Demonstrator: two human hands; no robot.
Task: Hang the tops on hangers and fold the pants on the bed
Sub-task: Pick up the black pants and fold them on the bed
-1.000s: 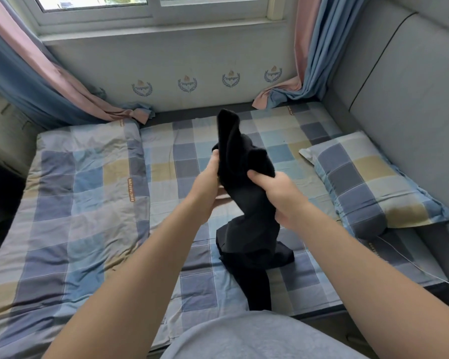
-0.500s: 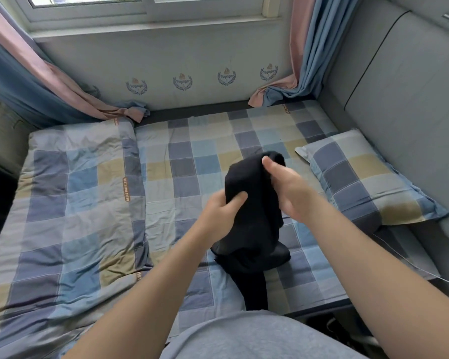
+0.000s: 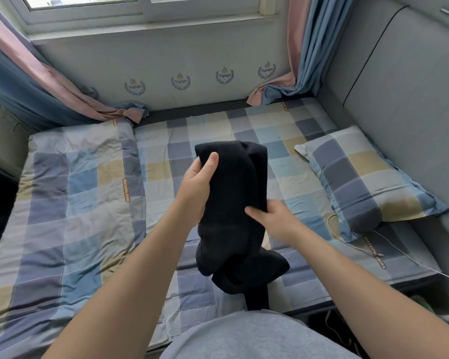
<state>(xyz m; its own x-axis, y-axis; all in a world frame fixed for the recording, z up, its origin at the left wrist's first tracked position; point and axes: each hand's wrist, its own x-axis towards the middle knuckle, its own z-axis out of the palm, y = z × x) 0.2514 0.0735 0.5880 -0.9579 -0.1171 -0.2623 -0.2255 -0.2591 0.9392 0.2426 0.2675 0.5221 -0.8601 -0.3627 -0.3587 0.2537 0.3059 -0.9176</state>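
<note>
1. Black cloth, bunched so tightly that you cannot tell top from pants: the black garment [image 3: 233, 200] shows no clear sleeve, leg or waistband.
2. Your left hand [image 3: 195, 189] grips its upper left corner. The thumb lies on the front and the fingers are hidden behind the fabric.
3. Your right hand [image 3: 274, 217] pinches the garment's right edge lower down. Only the thumb shows on the cloth; the other fingers are out of sight behind it.
4. The upper part is lifted above the middle of the bed [image 3: 290, 177]. The lower end lies heaped on the sheet by the near edge, and one strip runs over that edge, where your grey shirt [image 3: 257, 335] cuts it off.
5. A rumpled checked quilt [image 3: 70, 193] covers the bed's left side, from the far left corner down to the near edge.
6. A checked pillow [image 3: 366, 177] lies along the right edge against the grey padded headboard [image 3: 405, 99]. A white cable [image 3: 425, 264] comes out from under the pillow's near end — it crosses the near right corner and leaves the frame.
7. The left curtain [image 3: 24, 81] and right curtain [image 3: 306, 60], pink and blue, pool at the bed's far corners below the window [image 3: 140, 6].
</note>
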